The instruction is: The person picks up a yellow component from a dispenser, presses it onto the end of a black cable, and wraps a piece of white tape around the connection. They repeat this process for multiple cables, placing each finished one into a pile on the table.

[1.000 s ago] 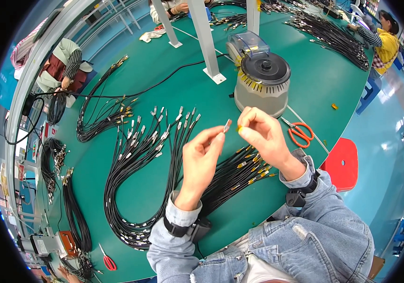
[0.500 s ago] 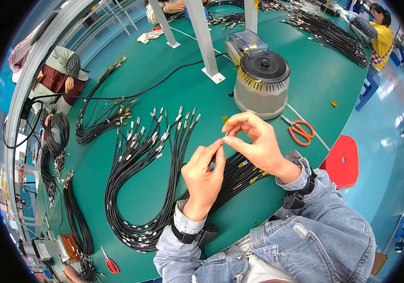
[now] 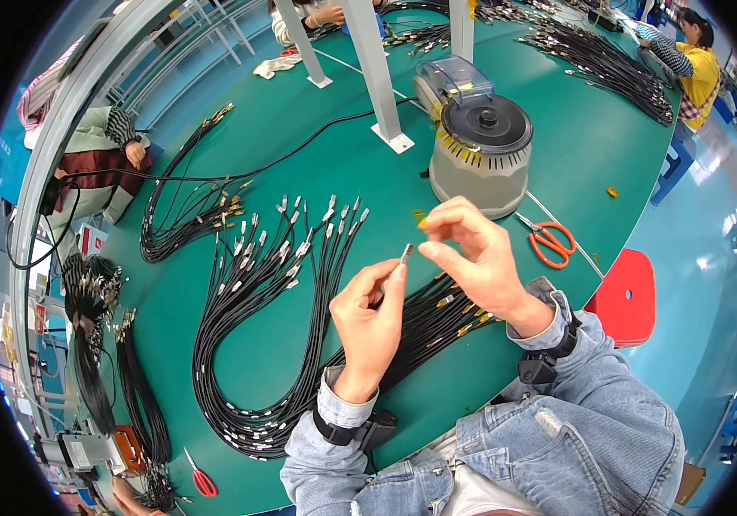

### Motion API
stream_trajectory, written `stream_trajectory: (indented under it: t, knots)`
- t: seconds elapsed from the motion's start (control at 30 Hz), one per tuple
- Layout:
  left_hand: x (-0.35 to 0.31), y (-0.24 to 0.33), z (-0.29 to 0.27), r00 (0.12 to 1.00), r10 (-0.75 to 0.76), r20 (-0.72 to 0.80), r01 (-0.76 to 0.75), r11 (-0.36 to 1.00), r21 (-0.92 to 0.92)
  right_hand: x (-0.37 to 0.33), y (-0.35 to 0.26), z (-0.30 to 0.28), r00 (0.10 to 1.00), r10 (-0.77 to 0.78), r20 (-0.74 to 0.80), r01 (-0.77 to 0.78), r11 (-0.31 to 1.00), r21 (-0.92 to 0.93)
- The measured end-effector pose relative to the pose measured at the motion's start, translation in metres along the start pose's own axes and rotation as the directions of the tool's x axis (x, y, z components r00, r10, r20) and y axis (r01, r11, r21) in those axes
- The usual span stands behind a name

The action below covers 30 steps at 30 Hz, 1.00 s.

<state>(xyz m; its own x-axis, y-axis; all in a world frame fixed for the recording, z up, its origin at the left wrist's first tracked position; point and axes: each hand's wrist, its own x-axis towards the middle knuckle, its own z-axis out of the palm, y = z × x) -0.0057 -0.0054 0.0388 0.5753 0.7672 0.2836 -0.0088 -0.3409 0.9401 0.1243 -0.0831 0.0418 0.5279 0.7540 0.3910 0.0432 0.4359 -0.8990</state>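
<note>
Left hand (image 3: 370,320) pinches a small connector (image 3: 407,252), long axis pointing away and slightly right.

Far side: passage stopped by round-topped dispenser (image 3: 480,168); grey post (image 3: 373,77) stands upright to its left. Black cord (image 3: 222,178) crosses the tabletop at far left. Between cord and the cable tips, open strip of green tabletop (image 3: 342,163). Left: curved cable bundle (image 3: 205,361) obstructs; bare pocket inside its bend. Narrow gap between left hand (image 3: 368,327) and right hand (image 3: 476,262); straighter cable bundle (image 3: 411,344) below. Right: scissors (image 3: 537,226) near dispenser, open room farther right, one yellow scrap (image 3: 611,192) there.
</note>
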Motion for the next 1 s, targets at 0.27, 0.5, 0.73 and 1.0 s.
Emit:
stream_trajectory:
  t: [0.27,0.5,0.73,1.0]
  knots:
    - [0.004,0.007,-0.003,0.960,-0.258,0.109,0.280,0.901,-0.331,-0.004,-0.001,-0.002,0.955,0.205,0.213,-0.238,0.961,0.141]
    - [0.002,0.007,-0.003,0.954,-0.264,0.142,0.297,0.891,-0.343,-0.005,0.005,0.000,0.966,0.199,0.165,-0.206,0.978,0.030]
    - [0.000,0.008,0.000,0.955,-0.258,0.147,0.295,0.886,-0.357,-0.006,0.008,0.002,0.976,0.184,0.117,-0.190,0.981,0.039]
    - [-0.004,0.004,0.003,0.959,-0.252,0.128,0.282,0.877,-0.388,-0.007,0.010,0.001,0.978,0.166,0.123,-0.180,0.978,0.107]
